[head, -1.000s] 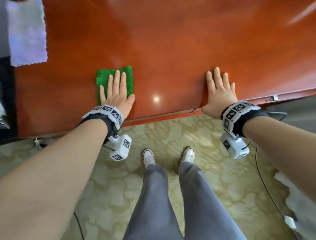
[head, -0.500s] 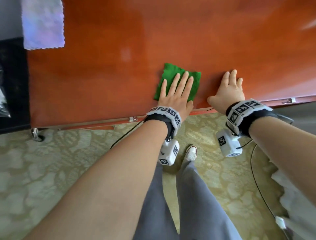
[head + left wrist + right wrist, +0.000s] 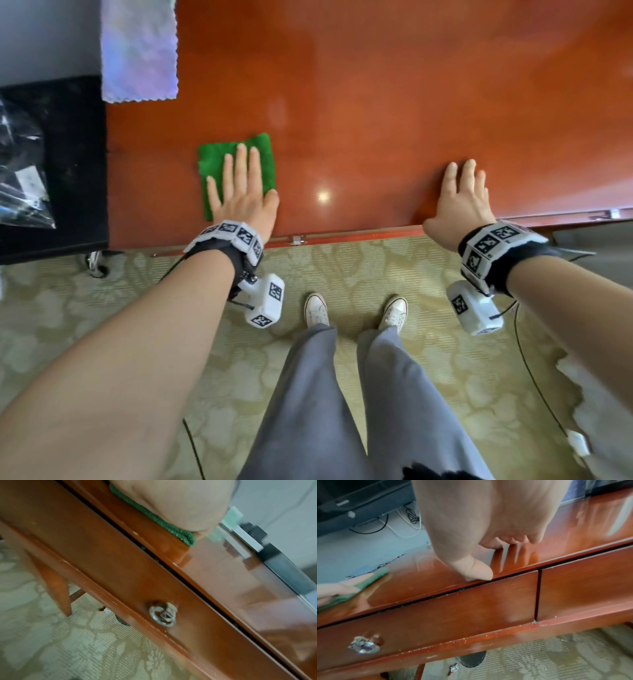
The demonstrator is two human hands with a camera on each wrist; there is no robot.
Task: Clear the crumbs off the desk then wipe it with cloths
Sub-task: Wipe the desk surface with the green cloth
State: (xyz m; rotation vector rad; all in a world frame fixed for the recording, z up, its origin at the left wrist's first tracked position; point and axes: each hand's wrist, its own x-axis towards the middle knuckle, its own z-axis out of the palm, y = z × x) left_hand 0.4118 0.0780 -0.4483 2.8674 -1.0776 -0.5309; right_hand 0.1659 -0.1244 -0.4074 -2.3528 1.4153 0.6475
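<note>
A folded green cloth [image 3: 214, 161] lies on the glossy red-brown desk [image 3: 376, 102] near its front edge. My left hand [image 3: 239, 185] presses flat on the cloth with straight fingers; the left wrist view shows the palm [image 3: 180, 504] on the green cloth [image 3: 164, 524]. My right hand [image 3: 462, 192] rests flat on the bare desk top at the front edge, fingers spread and thumb over the rim [image 3: 479, 572]. In the right wrist view the green cloth [image 3: 373, 577] sits far left under the other hand. A pale lilac cloth [image 3: 140, 51] lies at the desk's back left corner.
A black side unit [image 3: 68, 164] with a clear plastic bag [image 3: 20, 178] adjoins the desk's left end. Drawer fronts with metal ring pulls [image 3: 364, 645] sit below the top. Patterned carpet [image 3: 102, 325], my legs and white shoes [image 3: 317, 310], and cables lie underneath.
My left hand slid the green cloth to the right, close to the right hand, then back to the left. The right hand stayed flat at the front edge.
</note>
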